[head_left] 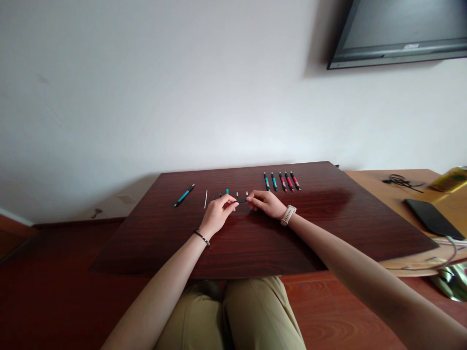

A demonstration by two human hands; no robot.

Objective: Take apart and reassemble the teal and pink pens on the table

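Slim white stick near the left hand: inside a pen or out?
Out: the stick lies bare on the glossy reddish-brown table, its whole length exposed.

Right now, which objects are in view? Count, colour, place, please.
Table: one, brown, centre
Side table: one, tan, right
Blue pens: three, blue, one left, two right
Red pens: three, red, table right
Rod: one, white, table left
Bits: several, blue, dark, white, table middle
Tube: one, black, over table
Screen: one, dark, upper right
Slab: one, black, side table
Cables: several, black, pale, right
Container: one, yellow, far right
Bundle: one, green, lower right
Trousers: one, khaki, below
Bracelet: one, black, left wrist
Watch: one, pale, right wrist
Forearms: two, bare, front
Left grip, right grip: two, bare, on tube
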